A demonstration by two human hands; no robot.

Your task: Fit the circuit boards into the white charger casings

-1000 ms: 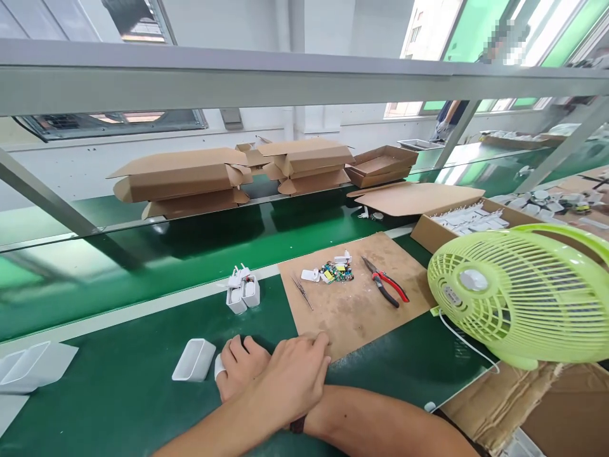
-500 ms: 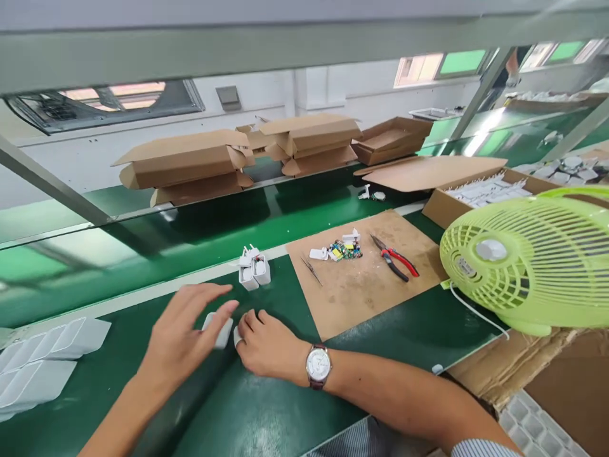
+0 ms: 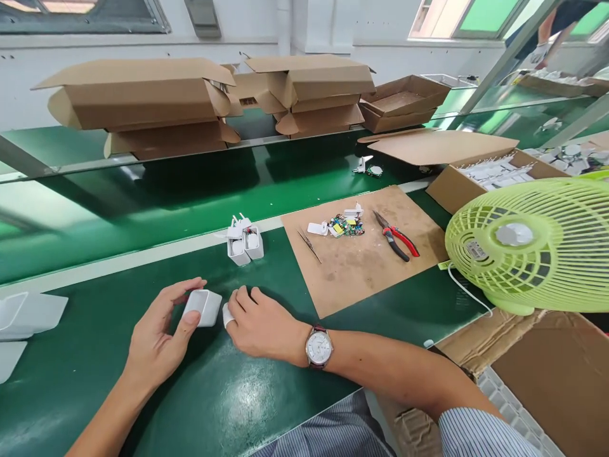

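Observation:
My left hand point(image 3: 162, 333) has its thumb on the near side of a white plastic charger case point(image 3: 203, 308) and its fingers curved round the back. The case sits low over the green bench. Just right of it, my right hand point(image 3: 259, 324) is closed, knuckles up, with a watch on the wrist. Something small and white point(image 3: 228, 315) shows at its thumb side; I cannot tell whether it is a held part or a finger covering. Beyond the hands, two white cases with plug pieces point(image 3: 245, 241) stand together, open sides up.
A brown board point(image 3: 342, 279) carries tweezers point(image 3: 309, 245), circuit boards point(image 3: 346, 225) and red-black pliers point(image 3: 396, 236). A green fan point(image 3: 518, 238) stands at right, near a carton of white parts point(image 3: 451, 190). White cases point(image 3: 33, 314) lie at far left. Folded cartons point(image 3: 143, 105) stand behind.
My left hand has closed in on the white charger case, thumb now against it. My right hand stays curled beside it. The view has tilted downward.

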